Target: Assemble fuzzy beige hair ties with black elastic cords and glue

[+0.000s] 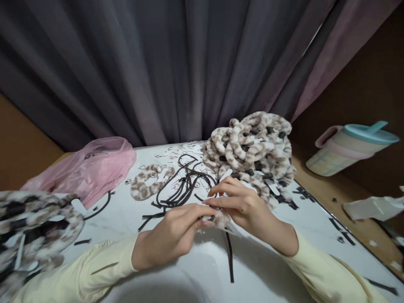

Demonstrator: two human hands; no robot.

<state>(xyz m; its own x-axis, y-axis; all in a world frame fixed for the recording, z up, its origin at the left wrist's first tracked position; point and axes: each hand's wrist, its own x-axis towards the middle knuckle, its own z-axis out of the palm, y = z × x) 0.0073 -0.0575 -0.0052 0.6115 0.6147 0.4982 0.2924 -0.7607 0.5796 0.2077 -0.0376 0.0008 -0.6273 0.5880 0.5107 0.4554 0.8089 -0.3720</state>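
Note:
My left hand (178, 233) is closed, thumb and fingers pinching the near end of a small white-and-brown fluffy plush piece (222, 219). Over the same piece bends my right hand (248, 204), its fingertips meeting those of the left; the piece is mostly hidden beneath them. From under it a dark elastic cord (230, 261) runs down over the white table (202, 269). A white strip (226, 174) pokes up behind my right fingers. Just beyond the hands lies a tangle of dark cords (183, 189). Left of that rests a spotted plush ring (145, 185).
A heap of plush rings (252, 147) stands at the back right, another pile (41, 235) at the left. Behind the left pile lies a pink plastic bag (104, 168). Short cord scraps (342, 231) and a lidded tumbler (347, 147) are at the right. A dark curtain (164, 71) hangs behind.

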